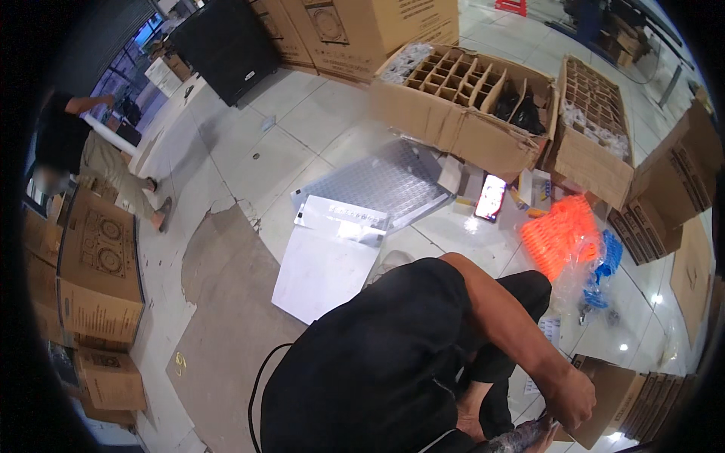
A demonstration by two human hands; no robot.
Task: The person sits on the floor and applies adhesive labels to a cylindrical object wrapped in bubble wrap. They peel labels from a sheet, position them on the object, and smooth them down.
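Note:
My left arm bends at the elbow and reaches down to the lower right. At its end my left hand [574, 400] is closed, fingers bent down, over something small that I cannot make out. Just below it, a dark mottled shape [517, 436] lies at the lower edge; whether it is an arm or a wrapped object is unclear. My right hand [542, 439] seems to show only a sliver there, its fingers cut off by the frame. A bare foot [470, 411] is close by. Beside my left hand stands an open cardboard box [604, 400].
Ahead are two cartons with cardboard dividers [461, 75], a lit phone [491, 198], orange netting [555, 234] and blue netting [604, 268]. White sheets [325, 264] and a clear plastic sheet [377, 181] lie on the tiles. Another person [98, 151] stands at left near speaker cartons [102, 249].

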